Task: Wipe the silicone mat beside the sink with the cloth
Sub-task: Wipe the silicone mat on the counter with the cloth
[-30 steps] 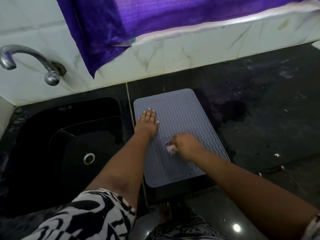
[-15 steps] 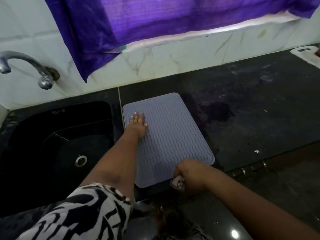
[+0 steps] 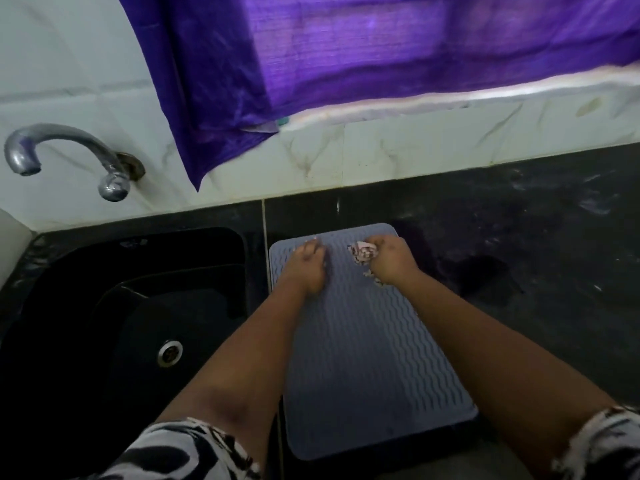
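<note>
Mat (image 3: pixel 367 358) sits flat on dark surface (image 3: pixel 519 237), just right of sink (image 3: pixel 104 306). Left hand (image 3: pixel 306 268) presses on far left corner, fingers look a bit curled, guessing that's so mat doesn't slide. Right hand (image 3: pixel 391 259) grips scrunched cloth (image 3: pixel 362 252) near far edge, rubbing there. No brand or writing readable anywhere.

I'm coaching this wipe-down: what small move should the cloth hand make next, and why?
Probably drag the cloth back toward the near edge. The right hand grips it at the mat's far end, the left hand steadies the mat, and the near stretch lies uncovered.
</note>
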